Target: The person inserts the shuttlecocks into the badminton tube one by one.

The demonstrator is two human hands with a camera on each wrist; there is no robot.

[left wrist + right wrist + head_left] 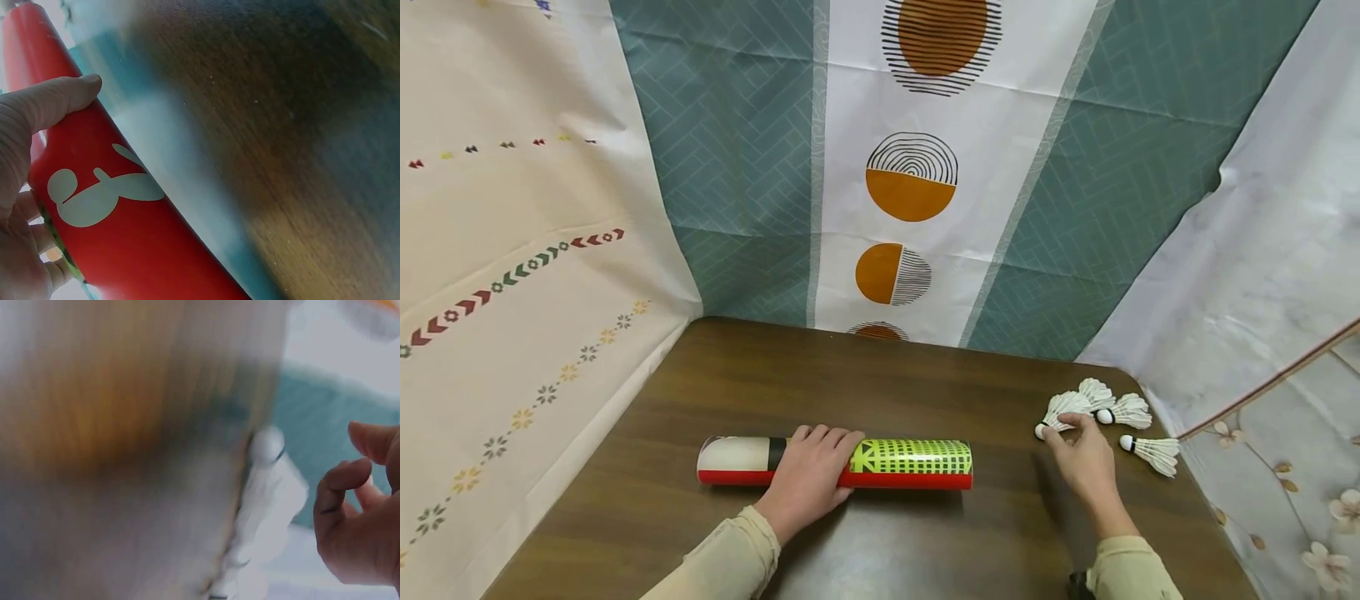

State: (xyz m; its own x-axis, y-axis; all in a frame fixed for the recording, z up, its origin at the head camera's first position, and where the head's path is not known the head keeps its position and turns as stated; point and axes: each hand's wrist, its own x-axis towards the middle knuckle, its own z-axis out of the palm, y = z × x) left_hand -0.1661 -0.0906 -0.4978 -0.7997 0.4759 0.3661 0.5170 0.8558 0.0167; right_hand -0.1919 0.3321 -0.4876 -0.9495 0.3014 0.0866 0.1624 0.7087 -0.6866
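A shuttlecock tube (913, 458), red with white and yellow-green parts, lies sideways on the table. My left hand (817, 468) grips it around the middle, fingers over the top and thumb on the near side. In the left wrist view that thumb presses the red wall (175, 262), which bears a pale printed figure. At the right, my right hand (1084, 460) hovers by the nearest white shuttlecock (1063, 408), thumb and forefinger apart. The right wrist view shows bent fingers of this hand (359, 519) holding nothing, with a blurred shuttlecock (269, 481) beyond.
More shuttlecocks lie close by: one behind (1097, 392), another to the right (1127, 411), and a separate one (1152, 454) near the right edge. The brown wooden table (895, 383) meets hanging patterned cloths (737, 167) at its back and sides.
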